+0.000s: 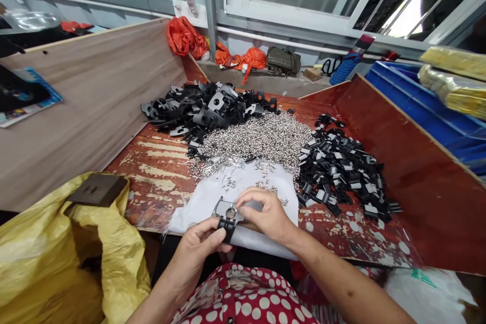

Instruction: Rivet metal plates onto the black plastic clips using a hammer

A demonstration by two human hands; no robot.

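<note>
My left hand grips a black plastic part with a round hole and a frame-like upper end, thumb on its front. The fingers of my right hand are pinched together at the part's upper right side; whatever is between the fingertips is too small or hidden to make out. Both hands are over the near edge of a white cloth. Just beyond lie loose thin metal pins and a large heap of small shiny metal pieces.
Dark plates with holes are piled at the back left, small black clips at the right. Wooden boards wall the worn red table. A yellow sack hangs at the front left; a blue crate stands right.
</note>
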